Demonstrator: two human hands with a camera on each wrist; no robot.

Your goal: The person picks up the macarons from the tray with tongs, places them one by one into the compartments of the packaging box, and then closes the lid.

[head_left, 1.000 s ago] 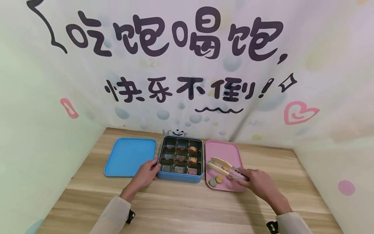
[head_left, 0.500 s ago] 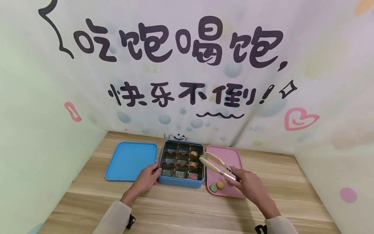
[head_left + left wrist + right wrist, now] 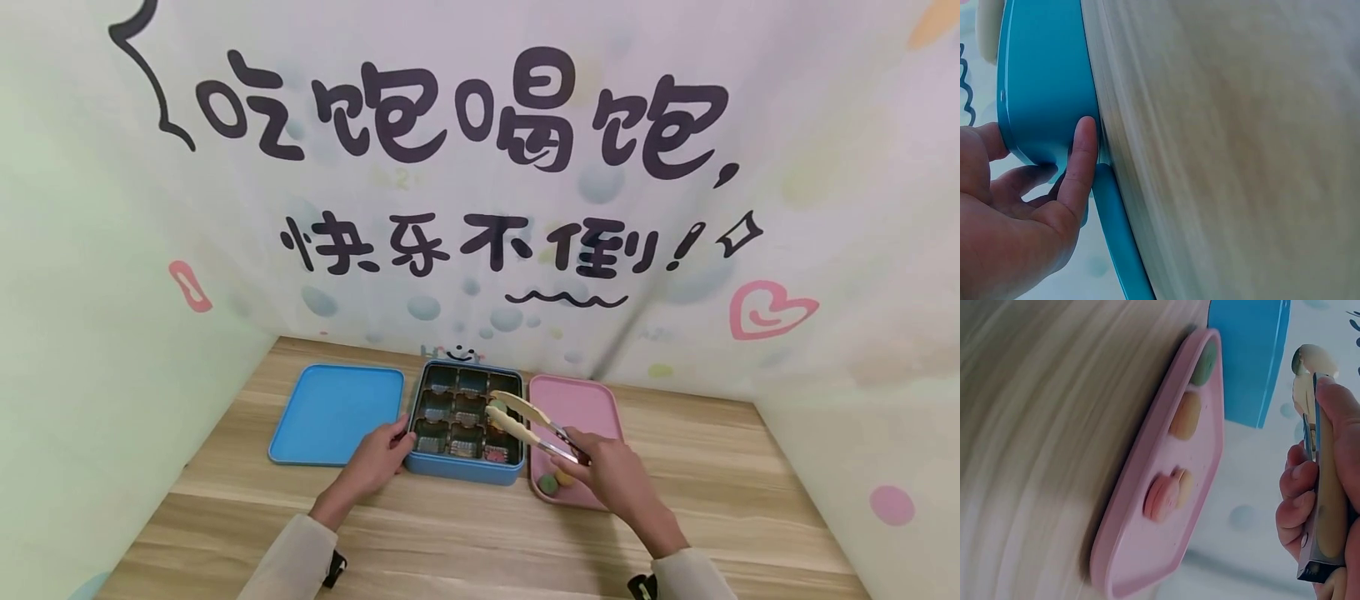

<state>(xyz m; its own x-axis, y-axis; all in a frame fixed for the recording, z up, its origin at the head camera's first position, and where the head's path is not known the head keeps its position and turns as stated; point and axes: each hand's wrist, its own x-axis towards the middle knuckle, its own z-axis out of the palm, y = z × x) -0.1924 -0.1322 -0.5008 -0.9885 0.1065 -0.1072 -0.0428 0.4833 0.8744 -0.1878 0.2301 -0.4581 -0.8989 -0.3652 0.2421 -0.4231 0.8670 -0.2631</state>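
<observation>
My right hand grips a pair of tongs with cream tips. Between the tips is a green macaron, over the right column of a blue box with a dark divided insert. A pink piece lies in the front right compartment; the tongs partly cover those behind it. My left hand holds the box's front left corner, thumb at the rim and fingers along the wall. On the pink tray lie a green macaron, a yellow one and a pink one.
Left of the box a flat blue lid lies on the wooden table, close against my left hand. A printed wall hanging rises right behind the box and tray. Pale side walls stand at both ends of the table.
My right hand has carried the tongs and green macaron left, from over the pink tray to over the box. The left hand stays at the box corner. The head view has shifted slightly.
</observation>
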